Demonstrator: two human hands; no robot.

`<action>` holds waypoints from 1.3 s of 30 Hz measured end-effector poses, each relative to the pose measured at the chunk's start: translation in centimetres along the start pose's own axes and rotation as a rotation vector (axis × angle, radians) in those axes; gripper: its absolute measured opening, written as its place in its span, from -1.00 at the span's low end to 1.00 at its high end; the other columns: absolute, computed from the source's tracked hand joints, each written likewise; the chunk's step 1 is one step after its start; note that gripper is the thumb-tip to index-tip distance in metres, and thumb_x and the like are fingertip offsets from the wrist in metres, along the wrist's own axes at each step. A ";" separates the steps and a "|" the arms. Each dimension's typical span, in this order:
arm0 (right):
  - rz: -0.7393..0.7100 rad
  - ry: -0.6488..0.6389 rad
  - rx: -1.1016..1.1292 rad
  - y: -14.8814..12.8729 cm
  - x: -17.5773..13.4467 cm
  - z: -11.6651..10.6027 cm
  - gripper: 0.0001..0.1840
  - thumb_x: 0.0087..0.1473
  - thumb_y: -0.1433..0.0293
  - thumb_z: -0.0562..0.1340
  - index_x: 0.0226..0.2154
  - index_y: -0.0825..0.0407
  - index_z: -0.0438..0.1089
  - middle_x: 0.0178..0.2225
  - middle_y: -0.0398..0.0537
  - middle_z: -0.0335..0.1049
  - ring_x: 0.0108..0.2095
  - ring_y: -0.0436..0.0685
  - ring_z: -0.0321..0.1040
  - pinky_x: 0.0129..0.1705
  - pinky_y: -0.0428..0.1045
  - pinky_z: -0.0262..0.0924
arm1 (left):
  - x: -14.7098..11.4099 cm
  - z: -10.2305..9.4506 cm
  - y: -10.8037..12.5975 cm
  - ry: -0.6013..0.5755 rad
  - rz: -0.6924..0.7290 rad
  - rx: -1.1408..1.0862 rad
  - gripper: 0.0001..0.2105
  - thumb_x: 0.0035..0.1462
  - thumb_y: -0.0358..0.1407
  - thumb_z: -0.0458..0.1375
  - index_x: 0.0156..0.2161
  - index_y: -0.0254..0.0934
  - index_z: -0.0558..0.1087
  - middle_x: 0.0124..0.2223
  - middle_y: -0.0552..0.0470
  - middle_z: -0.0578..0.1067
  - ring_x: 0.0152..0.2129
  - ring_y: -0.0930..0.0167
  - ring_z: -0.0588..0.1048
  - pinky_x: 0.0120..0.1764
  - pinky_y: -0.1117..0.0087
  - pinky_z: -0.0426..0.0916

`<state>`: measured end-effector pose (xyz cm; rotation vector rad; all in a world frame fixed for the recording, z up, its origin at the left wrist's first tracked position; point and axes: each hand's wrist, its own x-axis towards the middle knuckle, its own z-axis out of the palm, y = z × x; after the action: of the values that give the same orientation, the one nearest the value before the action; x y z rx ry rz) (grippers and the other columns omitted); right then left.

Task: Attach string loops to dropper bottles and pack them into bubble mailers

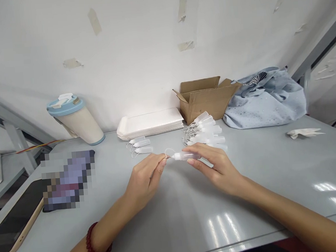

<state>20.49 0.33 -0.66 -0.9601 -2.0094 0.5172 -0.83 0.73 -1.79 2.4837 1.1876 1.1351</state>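
My right hand (211,163) is closed around a small translucent dropper bottle (184,155), which lies level with its thin nozzle toward the left. A thin white strap loops from the bottle's neck to my left hand (145,176). Thumb and forefinger of that hand pinch the strap's end at the nozzle tip; whatever cap is there is hidden by the fingers. Behind my left hand lie a few similar bottles (142,143) with white loops. A larger pile of such bottles (207,127) rests beyond my right hand.
A stack of white padded envelopes (150,123) and an open cardboard box (209,99) stand against the wall. Right of them is a blue cloth bag (267,98), with a crumpled tissue (305,132) nearby. At left are a tumbler (78,119), a phone (18,215) and a pixelated item (70,180).
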 end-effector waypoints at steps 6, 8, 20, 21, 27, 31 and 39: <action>-0.048 -0.010 0.013 0.1 0.0 0.0 -0.78 0.18 0.46 0.10 -0.11 0.08 0.35 -0.31 -0.02 0.39 -0.31 0.07 0.32 -0.28 0.00 0.25 | -0.1 0.0 -0.3 -0.059 0.040 -0.019 -0.80 0.27 -0.41 -0.09 -0.26 -0.29 0.39 -0.36 0.02 0.48 -0.42 0.44 0.43 -0.38 0.45 0.30; -0.084 -0.034 0.017 0.1 -0.1 0.1 -0.76 0.18 0.49 0.08 -0.11 0.06 0.34 -0.29 -0.01 0.40 -0.29 0.08 0.32 -0.26 0.00 0.26 | -0.1 0.1 -0.4 -0.093 0.054 -0.027 -0.81 0.26 -0.43 -0.08 -0.26 -0.30 0.38 -0.37 0.02 0.45 -0.44 0.45 0.40 -0.37 0.44 0.29; -0.147 0.014 -0.052 -0.2 0.0 -0.5 -0.73 0.20 0.49 0.04 -0.07 0.03 0.31 -0.24 0.04 0.39 -0.23 0.13 0.33 -0.25 0.05 0.29 | 0.0 -0.1 -0.2 -0.064 0.070 -0.027 -0.81 0.26 -0.42 -0.09 -0.27 -0.28 0.37 -0.37 0.02 0.43 -0.42 0.44 0.39 -0.34 0.43 0.29; -0.146 0.015 -0.055 -0.2 0.1 -0.6 -0.73 0.20 0.48 0.04 -0.07 0.02 0.32 -0.25 0.04 0.40 -0.23 0.13 0.34 -0.26 0.05 0.30 | 0.0 -0.1 -0.2 -0.062 0.071 -0.027 -0.81 0.26 -0.42 -0.09 -0.27 -0.28 0.37 -0.37 0.02 0.44 -0.42 0.44 0.39 -0.34 0.43 0.30; -0.143 0.024 -0.063 -0.3 0.1 -0.5 -0.74 0.20 0.47 0.05 -0.09 0.02 0.33 -0.25 0.03 0.40 -0.24 0.13 0.35 -0.27 0.04 0.30 | 0.1 -0.1 0.0 -0.050 0.071 -0.031 -0.81 0.26 -0.43 -0.09 -0.26 -0.28 0.37 -0.37 0.02 0.44 -0.42 0.45 0.39 -0.34 0.44 0.29; -0.148 0.023 -0.054 -0.3 0.1 -0.5 -0.75 0.20 0.48 0.05 -0.09 0.03 0.32 -0.26 0.03 0.40 -0.25 0.12 0.34 -0.27 0.04 0.29 | 0.1 -0.1 0.0 -0.056 0.063 -0.031 -0.80 0.27 -0.43 -0.10 -0.27 -0.29 0.36 -0.39 0.03 0.42 -0.44 0.45 0.37 -0.36 0.43 0.28; -0.151 0.014 -0.055 -0.4 0.2 -0.6 -0.75 0.21 0.46 0.03 -0.10 0.01 0.32 -0.28 0.02 0.40 -0.27 0.12 0.34 -0.29 0.03 0.29 | 0.0 -0.2 -0.1 -0.046 0.074 -0.038 -0.81 0.27 -0.42 -0.10 -0.26 -0.28 0.37 -0.40 0.03 0.42 -0.45 0.45 0.36 -0.38 0.42 0.27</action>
<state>20.71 0.21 0.00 -0.8347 -2.0737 0.3736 -1.06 0.72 -1.68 2.5299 1.0609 1.1017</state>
